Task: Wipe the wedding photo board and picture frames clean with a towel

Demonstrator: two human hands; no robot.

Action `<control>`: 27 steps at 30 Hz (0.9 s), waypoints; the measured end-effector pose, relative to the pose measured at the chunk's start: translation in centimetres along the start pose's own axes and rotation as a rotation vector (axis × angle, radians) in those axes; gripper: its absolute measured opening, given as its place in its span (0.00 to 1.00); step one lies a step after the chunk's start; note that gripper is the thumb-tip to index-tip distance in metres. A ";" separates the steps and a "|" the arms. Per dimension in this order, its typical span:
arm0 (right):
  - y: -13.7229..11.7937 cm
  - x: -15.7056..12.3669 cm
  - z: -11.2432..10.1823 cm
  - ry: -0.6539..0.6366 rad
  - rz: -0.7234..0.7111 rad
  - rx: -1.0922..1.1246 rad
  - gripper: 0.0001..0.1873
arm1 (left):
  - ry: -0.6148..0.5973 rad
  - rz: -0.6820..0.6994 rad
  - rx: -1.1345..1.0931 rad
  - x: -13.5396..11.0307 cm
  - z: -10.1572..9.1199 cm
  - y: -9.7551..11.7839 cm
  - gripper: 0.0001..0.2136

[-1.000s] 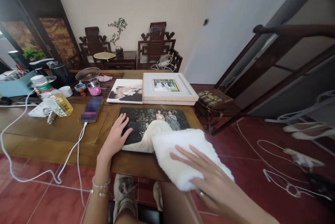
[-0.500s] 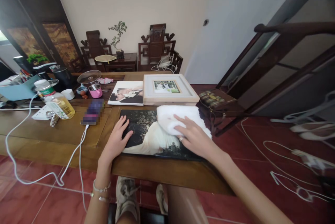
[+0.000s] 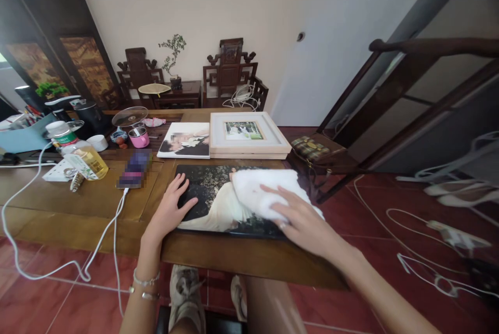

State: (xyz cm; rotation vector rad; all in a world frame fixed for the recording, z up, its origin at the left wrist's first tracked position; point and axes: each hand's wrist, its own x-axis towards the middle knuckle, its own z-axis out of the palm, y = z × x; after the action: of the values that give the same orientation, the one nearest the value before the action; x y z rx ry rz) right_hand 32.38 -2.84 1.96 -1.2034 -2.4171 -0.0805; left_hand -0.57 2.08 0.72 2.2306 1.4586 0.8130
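1 left hand (image 3: 171,210), ctr-left of frame: spread wide, grip holding nothing, fingertips & thumb resting flat on L edge of photo panel; prob. there to stop it sliding.
1 right hand (image 3: 300,217), ctr-right: grip loosely closed on white cloth (image 3: 261,183), a fold bunched by the fingers; thumb not clear. Fingers bent over the pile, prob. for even pressure.
1 photo panel (image 3: 218,209), dark, glossy, ctr of frame: flat, R part under cloth; near the front edge, prob. for easy reach.
1 tabletop (image 3: 249,258), brown wood, across mid-frame, slight sheen.
1 phone (image 3: 134,167), left of ctr, w/ white cable (image 3: 120,204) plugged in.
1 bottle (image 3: 89,162), left, yellow liquid, upright.
1 small print (image 3: 185,141) & 1 framed photo (image 3: 245,131), behind panel, side by side; prob. put back for elbow room.
1 pink cup (image 3: 139,139), left of print.
Room: red tile floor (image 3: 370,251), lower right; 2 carved chairs (one at (image 3: 230,71)) w/ potted plant (image 3: 173,58) between, upper ctr; pale wall (image 3: 234,1) behind.
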 end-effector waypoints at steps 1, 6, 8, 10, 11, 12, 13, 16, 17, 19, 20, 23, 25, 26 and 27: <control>1.3 1.3 0.4 0.005 0.034 -0.013 0.15 | -0.004 0.000 0.001 0.0 -0.1 0.0 0.26; 4.0 4.9 1.8 0.014 0.085 -0.026 0.17 | -0.016 -0.034 0.007 0.0 -0.3 0.3 0.26; 2.6 4.2 1.7 0.007 0.051 -0.019 0.18 | -0.024 -0.055 0.013 0.0 -0.3 0.4 0.26; 0.1 2.5 1.3 -0.002 -0.013 -0.001 0.17 | -0.032 -0.067 0.013 -0.1 -0.3 0.5 0.26; -1.4 1.4 1.1 -0.006 -0.060 0.014 0.17 | -0.032 -0.070 0.012 -0.1 -0.3 0.5 0.26; -2.8 0.2 0.8 -0.014 -0.108 0.036 0.16 | -0.033 -0.072 0.011 0.0 -0.3 0.5 0.26; -4.2 -0.8 0.5 -0.022 -0.163 0.064 0.15 | -0.034 -0.072 0.011 0.0 -0.3 0.5 0.26; -6.9 -2.8 -0.3 -0.066 -0.234 0.131 0.14 | -0.029 -0.068 0.010 -0.1 -0.2 0.5 0.26; -7.2 -3.0 -0.4 -0.080 -0.231 0.143 0.14 | -0.025 -0.067 0.007 -0.1 -0.1 0.4 0.26; -6.6 -2.5 -0.5 -0.079 -0.203 0.142 0.15 | -0.017 -0.062 -0.001 -0.2 0.0 0.4 0.27; -5.9 -2.0 -0.4 -0.067 -0.178 0.126 0.15 | -0.013 -0.060 -0.005 -0.3 0.0 0.3 0.27; -2.4 0.5 0.1 -0.024 -0.065 0.036 0.16 | -0.007 -0.057 -0.009 -0.4 0.1 0.2 0.27; 0.3 2.4 0.6 -0.014 0.009 -0.018 0.16 | -0.004 -0.055 -0.011 -0.5 0.1 0.2 0.27; 1.6 3.3 0.9 -0.007 0.038 -0.033 0.16 | 0.000 -0.053 -0.014 -0.5 0.1 0.2 0.27; 2.7 4.1 1.2 0.000 0.065 -0.043 0.16 | 0.004 -0.051 -0.017 -0.5 0.1 0.2 0.27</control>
State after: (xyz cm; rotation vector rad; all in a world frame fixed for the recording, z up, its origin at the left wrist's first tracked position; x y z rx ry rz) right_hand 31.87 2.16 2.12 -1.3000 -2.3847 -0.1135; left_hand -0.54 1.59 0.64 2.1710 1.4988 0.8107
